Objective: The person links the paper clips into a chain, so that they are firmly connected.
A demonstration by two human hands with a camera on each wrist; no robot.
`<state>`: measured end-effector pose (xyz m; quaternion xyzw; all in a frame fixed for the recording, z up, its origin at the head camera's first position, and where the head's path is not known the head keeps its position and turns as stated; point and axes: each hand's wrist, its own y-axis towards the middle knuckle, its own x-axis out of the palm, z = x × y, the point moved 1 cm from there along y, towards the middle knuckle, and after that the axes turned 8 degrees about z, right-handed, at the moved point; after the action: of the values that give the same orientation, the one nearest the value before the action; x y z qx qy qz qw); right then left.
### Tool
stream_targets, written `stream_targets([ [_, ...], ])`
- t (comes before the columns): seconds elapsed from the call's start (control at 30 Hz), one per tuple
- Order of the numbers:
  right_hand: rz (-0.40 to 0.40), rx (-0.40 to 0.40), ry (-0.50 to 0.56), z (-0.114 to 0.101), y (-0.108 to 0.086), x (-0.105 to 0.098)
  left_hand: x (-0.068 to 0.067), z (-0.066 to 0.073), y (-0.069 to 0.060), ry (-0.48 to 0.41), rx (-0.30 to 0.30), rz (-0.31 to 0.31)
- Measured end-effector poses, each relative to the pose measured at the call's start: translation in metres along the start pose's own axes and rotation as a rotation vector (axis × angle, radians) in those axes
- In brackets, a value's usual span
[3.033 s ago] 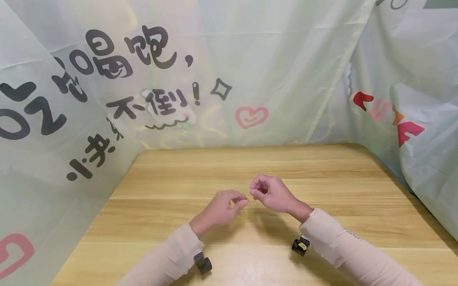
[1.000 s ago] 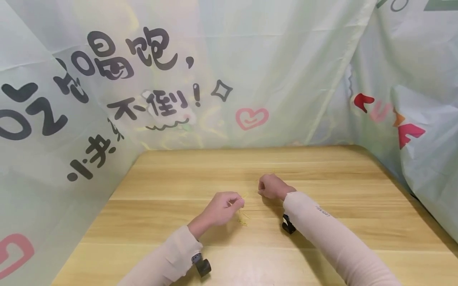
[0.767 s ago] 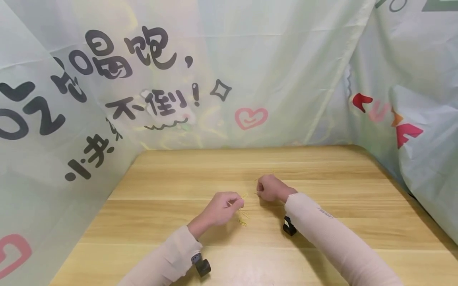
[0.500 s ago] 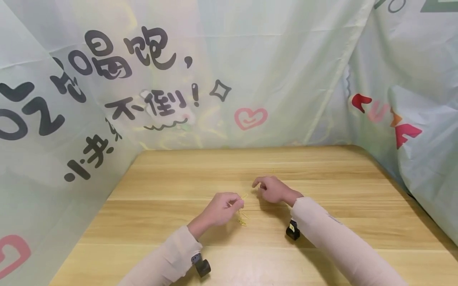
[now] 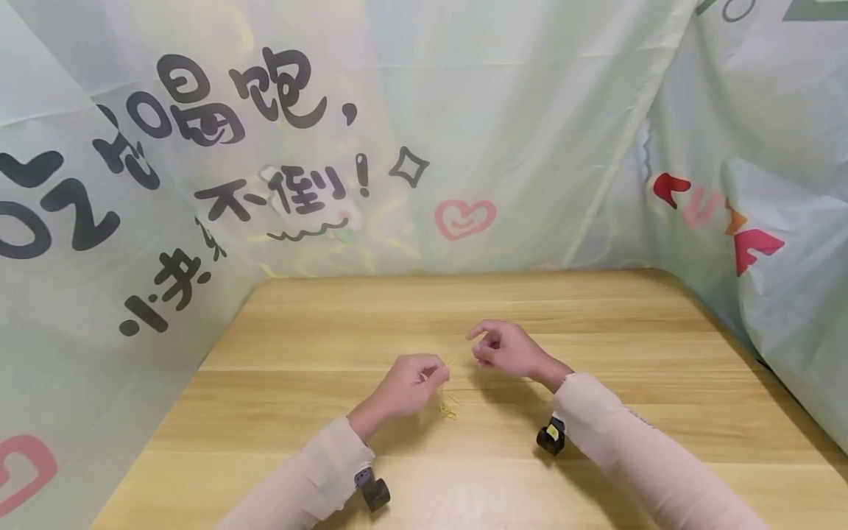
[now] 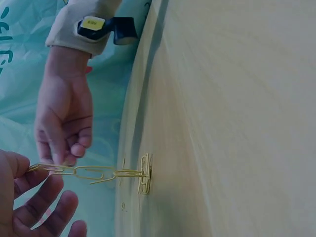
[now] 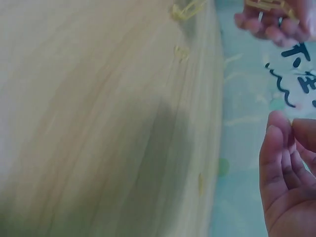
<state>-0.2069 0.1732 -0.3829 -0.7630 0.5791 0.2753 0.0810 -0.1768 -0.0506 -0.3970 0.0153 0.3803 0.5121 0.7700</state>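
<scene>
In the head view my left hand [image 5: 414, 384] pinches a chain of yellow paper clips [image 5: 445, 405] between thumb and forefinger, its lower part hanging to the table. From the left wrist camera, the linked clips [image 6: 90, 172] run from those fingertips to a bunch of clips [image 6: 144, 175] at the tabletop. My right hand [image 5: 515, 350] is a short way right of the chain, forefinger stretched out and the other fingers bent. Its thumb meets or nearly meets fingertips in the right wrist view, where the hand [image 7: 291, 180] is partly cut off; whether something small is between them is unclear.
A wooden table [image 5: 318, 316] is bordered by hanging printed cloth [image 5: 530, 147] at the back and sides. Loose yellow clips lie on the tabletop, one group [image 7: 181, 52] and a single clip [image 7: 201, 183]. Each wrist carries a small black camera [image 5: 374, 492].
My right hand reached away toward the back right with fingertips together, then came back a little, its forefinger straightening out. My left hand has stayed almost still, pinching the chain.
</scene>
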Motion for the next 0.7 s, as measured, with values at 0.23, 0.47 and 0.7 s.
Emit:
stream_targets([
  [0.23, 0.003, 0.019, 0.141, -0.013, -0.003, 0.008, 0.002, -0.001, 0.001, 0.098, 0.051, 0.064],
  [0.47, -0.036, 0.027, 0.13, -0.02, -0.008, 0.016, 0.003, -0.003, -0.004, 0.224, 0.072, 0.114],
  [0.7, -0.049, 0.024, 0.138, -0.03, -0.007, 0.014, 0.003, 0.001, 0.001, 0.271, 0.076, 0.128],
])
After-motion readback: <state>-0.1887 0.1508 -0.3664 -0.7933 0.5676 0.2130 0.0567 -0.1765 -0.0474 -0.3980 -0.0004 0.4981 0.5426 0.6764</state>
